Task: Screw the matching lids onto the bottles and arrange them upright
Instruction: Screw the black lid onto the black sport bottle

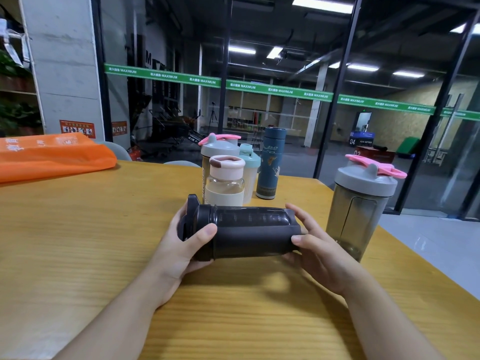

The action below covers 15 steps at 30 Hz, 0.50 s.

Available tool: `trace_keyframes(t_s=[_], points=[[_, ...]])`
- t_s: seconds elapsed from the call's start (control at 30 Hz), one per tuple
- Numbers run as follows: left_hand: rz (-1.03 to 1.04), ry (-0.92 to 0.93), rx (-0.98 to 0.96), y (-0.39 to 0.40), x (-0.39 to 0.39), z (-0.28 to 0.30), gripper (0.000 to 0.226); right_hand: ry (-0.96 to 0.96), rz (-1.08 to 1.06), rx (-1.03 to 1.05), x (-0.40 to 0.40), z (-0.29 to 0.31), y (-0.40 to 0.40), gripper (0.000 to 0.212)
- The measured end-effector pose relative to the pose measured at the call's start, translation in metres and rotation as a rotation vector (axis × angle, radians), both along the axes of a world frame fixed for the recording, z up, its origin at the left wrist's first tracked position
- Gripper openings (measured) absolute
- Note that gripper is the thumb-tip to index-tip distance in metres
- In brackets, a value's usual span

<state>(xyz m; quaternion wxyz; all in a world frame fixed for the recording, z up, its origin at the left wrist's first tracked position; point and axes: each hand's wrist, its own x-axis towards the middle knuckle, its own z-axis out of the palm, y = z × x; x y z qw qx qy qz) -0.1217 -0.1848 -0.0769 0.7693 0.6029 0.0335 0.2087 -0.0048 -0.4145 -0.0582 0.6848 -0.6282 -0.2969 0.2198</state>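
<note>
A black shaker bottle (249, 231) lies on its side above the wooden table (78, 229), held between both hands. Its black lid (193, 222) is on the left end. My left hand (181, 245) grips that lid end, thumb on top. My right hand (315, 245) grips the bottle's base end. Behind it stand a clear bottle with a cream lid (225, 179), a grey-lidded shaker with a pink flap (219, 145), a light teal-lidded bottle (250, 162) and a blue flask (271, 163). A large grey shaker with a pink flap (359, 203) stands upright at the right.
An orange bag (52, 155) lies at the table's far left. The table's right edge runs diagonally just past the large shaker. A glass wall with a green stripe stands behind the table. Chair backs show beyond the far edge.
</note>
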Motion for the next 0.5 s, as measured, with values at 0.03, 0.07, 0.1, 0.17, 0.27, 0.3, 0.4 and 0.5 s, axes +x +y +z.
trace_keyframes(t_s=[0.03,0.07,0.1,0.17,0.27,0.3,0.4,0.5], points=[[0.005,0.001,-0.002,0.000,0.000,0.000,0.093,0.001,-0.016,-0.009,0.001,-0.001,0.001,0.073],[0.009,0.001,-0.003,0.000,0.001,-0.001,0.093,0.011,-0.039,-0.016,0.001,-0.001,0.002,0.072],[0.012,0.001,-0.002,0.000,0.001,-0.001,0.094,0.019,-0.062,-0.023,0.002,-0.002,0.003,0.071],[0.007,0.001,0.005,0.000,0.000,-0.001,0.097,0.029,-0.105,-0.036,0.001,-0.002,0.006,0.061],[-0.004,0.006,0.011,-0.001,0.000,0.000,0.101,0.056,-0.190,-0.073,-0.001,-0.001,0.007,0.032],[-0.006,0.007,0.013,-0.001,0.000,0.000,0.101,0.077,-0.213,-0.090,-0.001,-0.001,0.008,0.032],[-0.018,0.008,0.024,-0.001,-0.001,0.000,0.101,0.105,-0.248,-0.142,-0.004,0.001,0.010,0.052],[-0.025,0.010,0.043,-0.002,-0.002,0.000,0.102,0.118,-0.276,-0.198,-0.005,0.003,0.011,0.065]])
